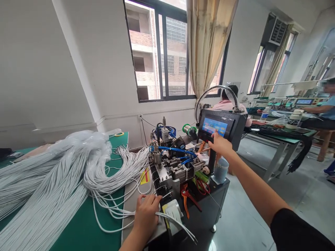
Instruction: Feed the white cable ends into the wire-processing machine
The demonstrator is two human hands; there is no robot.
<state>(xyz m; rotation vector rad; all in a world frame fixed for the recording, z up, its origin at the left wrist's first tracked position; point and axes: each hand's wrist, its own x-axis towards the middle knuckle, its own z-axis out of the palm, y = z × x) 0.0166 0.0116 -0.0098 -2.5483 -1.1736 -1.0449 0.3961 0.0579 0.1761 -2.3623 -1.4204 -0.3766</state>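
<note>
My left hand (146,211) is closed around a few white cables (174,218), low in front of a bench machine. Their cut ends stick out to the right past a white roll (173,210), and the other way they run back into a large loose bundle (115,174). Up on the right, my right hand (222,144) holds nothing. Its index finger is stretched out against the lit touchscreen (214,126) of a black control box (238,127). Between the hands stands the machine (180,164), with metal cylinders and blue air tubes.
Orange-handled cutters (186,202) and red-handled scissors (202,186) lie on the machine's dark base, near a translucent blue cup (221,170). A solder spool (188,129) sits behind. Plastic-wrapped cables (78,146) cover the green table (68,237). Two other people sit at benches farther back.
</note>
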